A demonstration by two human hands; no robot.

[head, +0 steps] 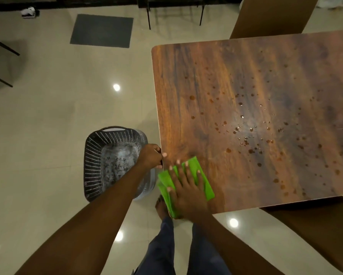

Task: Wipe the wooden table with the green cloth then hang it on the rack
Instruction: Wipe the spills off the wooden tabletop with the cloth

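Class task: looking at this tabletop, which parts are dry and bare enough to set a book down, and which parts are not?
The wooden table is bare along its left edge and far left corner. Water droplets spatter the middle and right. The near left corner is taken: the right hand presses the green cloth, and the left hand grips the edge.

a single head-worn wide-angle camera is looking steeply down and forward from standing height. it is framing the wooden table (256,120) corner close below, with tiled floor (57,116) stretching leftward.
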